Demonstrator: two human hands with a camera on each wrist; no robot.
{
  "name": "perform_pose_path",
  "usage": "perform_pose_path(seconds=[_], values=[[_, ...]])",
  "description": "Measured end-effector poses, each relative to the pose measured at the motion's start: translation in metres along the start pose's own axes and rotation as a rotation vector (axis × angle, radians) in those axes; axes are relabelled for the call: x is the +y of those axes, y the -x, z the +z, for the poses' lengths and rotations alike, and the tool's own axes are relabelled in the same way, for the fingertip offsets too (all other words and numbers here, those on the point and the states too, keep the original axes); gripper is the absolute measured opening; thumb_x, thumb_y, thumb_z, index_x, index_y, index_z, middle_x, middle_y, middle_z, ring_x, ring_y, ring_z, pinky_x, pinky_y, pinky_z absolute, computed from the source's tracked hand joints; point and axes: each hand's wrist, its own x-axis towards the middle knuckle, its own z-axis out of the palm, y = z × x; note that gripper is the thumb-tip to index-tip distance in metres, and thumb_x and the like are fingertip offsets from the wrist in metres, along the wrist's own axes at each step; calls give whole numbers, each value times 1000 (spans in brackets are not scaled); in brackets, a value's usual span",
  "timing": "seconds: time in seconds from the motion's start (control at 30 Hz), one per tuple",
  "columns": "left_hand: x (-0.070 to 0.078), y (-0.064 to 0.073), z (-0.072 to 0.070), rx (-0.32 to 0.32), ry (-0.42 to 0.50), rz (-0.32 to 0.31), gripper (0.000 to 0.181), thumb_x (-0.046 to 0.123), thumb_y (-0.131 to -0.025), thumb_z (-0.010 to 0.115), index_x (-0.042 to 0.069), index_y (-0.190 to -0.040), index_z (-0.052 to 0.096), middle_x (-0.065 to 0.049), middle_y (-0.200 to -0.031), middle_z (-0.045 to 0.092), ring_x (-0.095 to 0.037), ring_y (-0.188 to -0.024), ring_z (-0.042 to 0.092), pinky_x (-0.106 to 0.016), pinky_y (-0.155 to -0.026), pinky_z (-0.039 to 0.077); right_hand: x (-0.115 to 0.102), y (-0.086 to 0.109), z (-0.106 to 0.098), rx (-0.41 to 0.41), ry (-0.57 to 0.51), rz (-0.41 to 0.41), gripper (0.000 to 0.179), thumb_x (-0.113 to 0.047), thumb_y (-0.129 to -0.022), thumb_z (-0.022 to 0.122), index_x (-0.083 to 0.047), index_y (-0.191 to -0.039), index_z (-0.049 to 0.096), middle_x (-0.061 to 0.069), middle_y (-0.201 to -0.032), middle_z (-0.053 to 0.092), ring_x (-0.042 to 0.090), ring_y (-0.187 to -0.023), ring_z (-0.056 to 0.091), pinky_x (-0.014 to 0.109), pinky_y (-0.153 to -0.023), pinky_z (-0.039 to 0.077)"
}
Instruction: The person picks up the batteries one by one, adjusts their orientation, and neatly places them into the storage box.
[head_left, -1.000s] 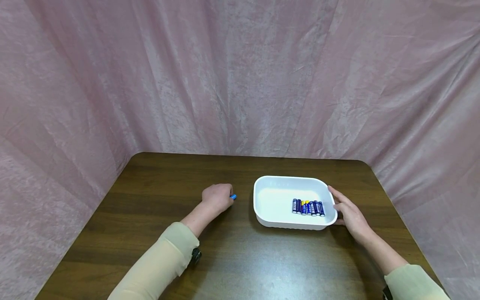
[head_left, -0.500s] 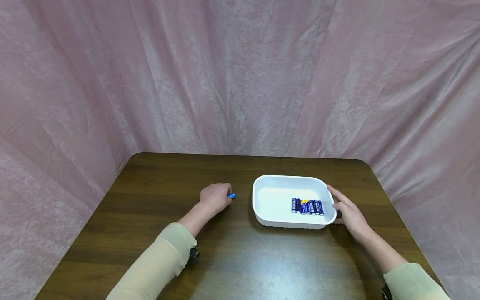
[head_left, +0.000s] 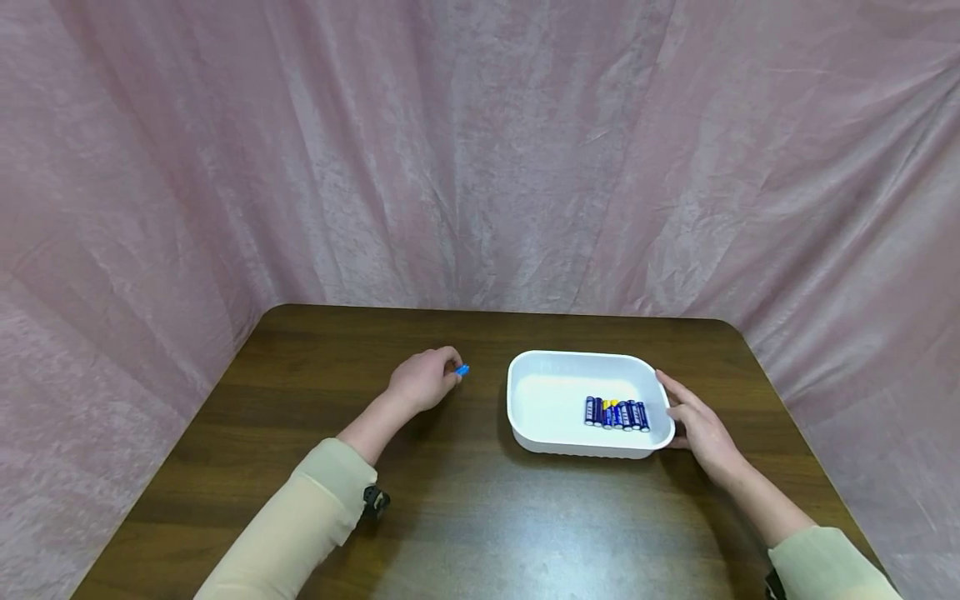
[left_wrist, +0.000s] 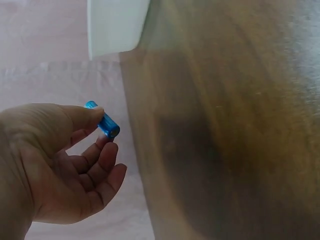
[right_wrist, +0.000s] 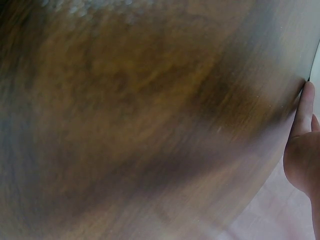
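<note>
My left hand (head_left: 422,380) pinches a small blue battery (head_left: 462,370) between thumb and fingertips, above the table to the left of the tray. In the left wrist view the blue battery (left_wrist: 109,125) pokes out past the thumb, and the other fingers curl loosely below it. The white tray (head_left: 555,445) stands right of centre, with a row of several batteries (head_left: 617,414), dark blue and some with yellow ends, lying side by side in its right half. My right hand (head_left: 705,437) rests against the tray's right end, its fingers fairly straight along the outer wall.
A dark brown wooden table (head_left: 465,517) carries the tray. Behind and around it hangs a pink velvet curtain (head_left: 480,158). The tray's white wall (left_wrist: 117,25) shows at the top of the left wrist view.
My left hand has moved slightly left and away from me, and its fingers have shifted around the blue battery, which now points differently. The right hand and tray stay in place.
</note>
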Motion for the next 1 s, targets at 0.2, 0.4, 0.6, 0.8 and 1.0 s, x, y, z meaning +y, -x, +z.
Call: perform_pose_path(seconds=[0.2, 0.4, 0.6, 0.8, 1.0], values=[[1, -1, -9, 39, 53, 46, 19, 28, -104, 63, 19, -121, 64, 1, -91, 58, -19, -75, 54, -33, -62, 43, 2, 0, 0, 4, 1, 1, 60, -11, -106, 32, -22, -165, 21, 23, -165, 23, 41, -131, 44, 39, -80, 59], [10, -1, -20, 68, 152, 96, 19, 28, -105, 61, 17, -121, 64, 1, -97, 60, -19, -84, 55, -35, -69, 46, 2, 1, 0, 4, 1, -2, 60, -11, -106, 32, -22, -165, 22, 23, -165, 24, 41, -132, 44, 39, -80, 59], [27, -2, -34, 89, 221, 137, 19, 29, -105, 62, 18, -120, 64, 2, -101, 61, -19, -89, 56, -37, -76, 48, 1, 1, 0, 4, 4, -5, 60, -11, -106, 31, -22, -165, 21, 22, -165, 22, 42, -133, 43, 39, -80, 59], [48, -2, -43, 72, 290, 151, 19, 33, -103, 62, 21, -119, 64, 3, -104, 63, -18, -95, 59, -39, -82, 49, 0, 3, 0, 12, 4, -11, 61, -10, -105, 33, -20, -164, 23, 24, -163, 26, 39, -128, 46, 39, -79, 59], [70, 0, -43, -19, 430, 189, 18, 33, -104, 62, 21, -118, 62, 1, -105, 61, -19, -92, 57, -37, -77, 48, -1, 4, 0, 14, 10, -5, 61, -11, -105, 33, -20, -164, 23, 22, -165, 24, 40, -131, 44, 38, -79, 59]])
